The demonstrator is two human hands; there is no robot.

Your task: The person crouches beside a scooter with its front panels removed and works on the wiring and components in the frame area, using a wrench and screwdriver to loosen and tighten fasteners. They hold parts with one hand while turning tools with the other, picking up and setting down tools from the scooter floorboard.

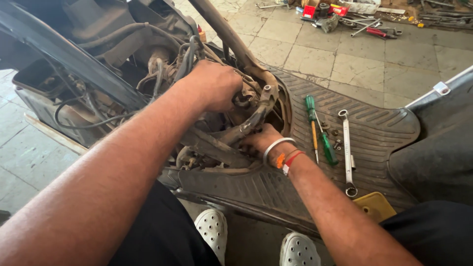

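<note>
Left hand (213,84) gripped the wire bundle (183,59) clear of the scooter frame (256,116) while the right hand (258,142) curled closed beneath it, screwdrivers (320,133) and wrench (348,152) parked within reach on the footboard (379,123).

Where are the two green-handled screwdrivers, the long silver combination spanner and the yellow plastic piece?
green-handled screwdrivers (310,104): head view, upper handle.
long silver combination spanner (347,148): head view, mid shaft.
yellow plastic piece (377,206): head view, flat top.
</note>
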